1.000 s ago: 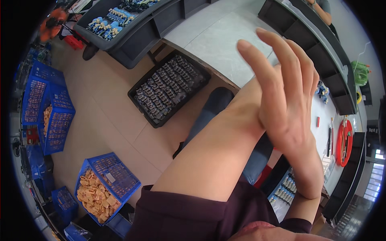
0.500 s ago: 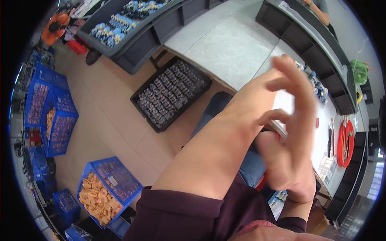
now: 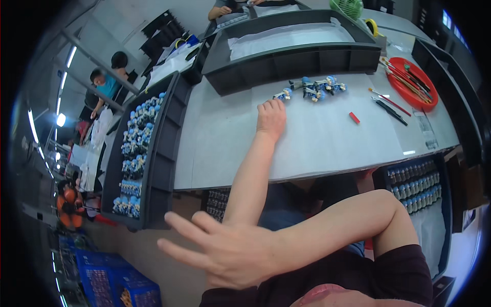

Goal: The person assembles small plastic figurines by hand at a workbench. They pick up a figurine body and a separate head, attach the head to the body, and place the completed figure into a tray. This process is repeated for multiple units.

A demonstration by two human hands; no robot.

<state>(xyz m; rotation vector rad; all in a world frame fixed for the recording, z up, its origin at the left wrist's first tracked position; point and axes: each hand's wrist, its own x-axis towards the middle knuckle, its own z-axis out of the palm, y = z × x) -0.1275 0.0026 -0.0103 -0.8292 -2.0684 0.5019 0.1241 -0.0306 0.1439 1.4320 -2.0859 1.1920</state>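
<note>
In front of me I have a pale grey table point(image 3: 220, 148) with a smooth top. Along its far side stands a large dark grey tray point(image 3: 291, 64) lined with white paper. Just on my side of it lies a cluster of small blue-and-white figurines point(image 3: 313, 92), and left of them a single figurine point(image 3: 282, 95) at the fingertips of my left hand point(image 3: 271, 118). Farther right I see a small red block point(image 3: 354, 118), a red-handled brush point(image 3: 391, 102), black pen-like tools point(image 3: 391, 112) and a round red dish point(image 3: 431, 106) of brushes.

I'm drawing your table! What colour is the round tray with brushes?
Red: the tray shows best in the head view.
</note>
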